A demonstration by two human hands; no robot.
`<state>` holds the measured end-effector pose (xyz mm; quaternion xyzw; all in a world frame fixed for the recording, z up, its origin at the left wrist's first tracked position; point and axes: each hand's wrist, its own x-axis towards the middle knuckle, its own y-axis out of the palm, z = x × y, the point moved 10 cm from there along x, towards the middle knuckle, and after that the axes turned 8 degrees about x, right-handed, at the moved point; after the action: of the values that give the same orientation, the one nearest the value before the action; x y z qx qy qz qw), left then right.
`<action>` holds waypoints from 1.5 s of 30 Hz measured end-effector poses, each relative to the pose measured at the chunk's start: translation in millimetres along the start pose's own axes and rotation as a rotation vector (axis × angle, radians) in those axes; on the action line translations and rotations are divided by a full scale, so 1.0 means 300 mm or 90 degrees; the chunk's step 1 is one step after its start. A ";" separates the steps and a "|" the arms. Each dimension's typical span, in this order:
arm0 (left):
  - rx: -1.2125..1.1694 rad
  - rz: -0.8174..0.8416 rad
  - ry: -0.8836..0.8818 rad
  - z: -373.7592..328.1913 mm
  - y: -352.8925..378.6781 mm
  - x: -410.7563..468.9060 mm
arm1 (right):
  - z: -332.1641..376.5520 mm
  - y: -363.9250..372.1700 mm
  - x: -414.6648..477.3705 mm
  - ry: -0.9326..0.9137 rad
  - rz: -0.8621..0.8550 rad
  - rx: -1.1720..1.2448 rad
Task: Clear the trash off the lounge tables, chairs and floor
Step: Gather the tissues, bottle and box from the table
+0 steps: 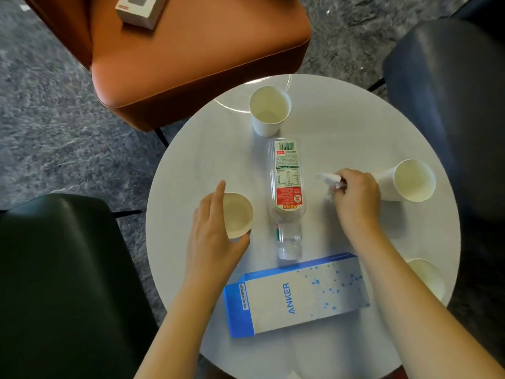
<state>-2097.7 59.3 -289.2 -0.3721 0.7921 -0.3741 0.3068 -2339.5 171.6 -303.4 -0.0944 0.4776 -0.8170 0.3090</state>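
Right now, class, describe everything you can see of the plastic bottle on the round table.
The bottle is clear plastic, lying on its side, with a white, green and red label and barcode. It lies between the far paper cup and the blue box. Left hand and right hand are off it.

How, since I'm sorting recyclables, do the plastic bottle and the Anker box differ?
The bottle is clear plastic with a red, white and green label; the Anker box is opaque blue and white. The bottle is round and points away from the person; the box is flat-sided and lies crosswise. Both lie on the round table, and neither is held.
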 end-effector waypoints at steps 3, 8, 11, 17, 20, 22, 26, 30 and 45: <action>-0.042 -0.009 -0.027 0.006 -0.009 -0.001 | 0.117 -0.121 -0.058 -0.036 -0.100 0.179; -0.033 -0.013 0.042 -0.051 -0.025 0.001 | 0.426 -0.088 -0.211 -0.215 -0.037 0.274; 0.020 0.022 0.090 -0.091 -0.010 0.013 | 0.506 0.009 -0.276 -0.282 0.046 0.280; -0.034 -0.029 0.066 -0.075 -0.067 -0.009 | 0.516 0.127 -0.335 -0.318 0.152 0.114; -0.045 -0.025 0.065 -0.082 -0.076 -0.020 | 0.513 0.101 -0.346 -0.323 0.129 0.085; -0.049 -0.030 0.068 -0.088 -0.083 -0.017 | 0.523 0.067 -0.354 -0.352 0.088 0.064; -0.027 -0.044 0.077 -0.105 -0.092 -0.012 | 0.509 0.098 -0.350 -0.348 0.164 0.050; -0.035 -0.064 0.035 -0.080 -0.113 0.029 | 0.472 -0.021 -0.225 -0.256 -0.016 0.272; -0.095 -0.140 0.003 -0.103 -0.203 0.266 | 0.384 0.192 0.320 -0.058 0.044 0.034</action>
<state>-2142.3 -21.8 -239.4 -0.4774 0.7732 -0.3463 0.2332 -2339.9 11.1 -304.6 -0.1065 0.4440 -0.8134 0.3605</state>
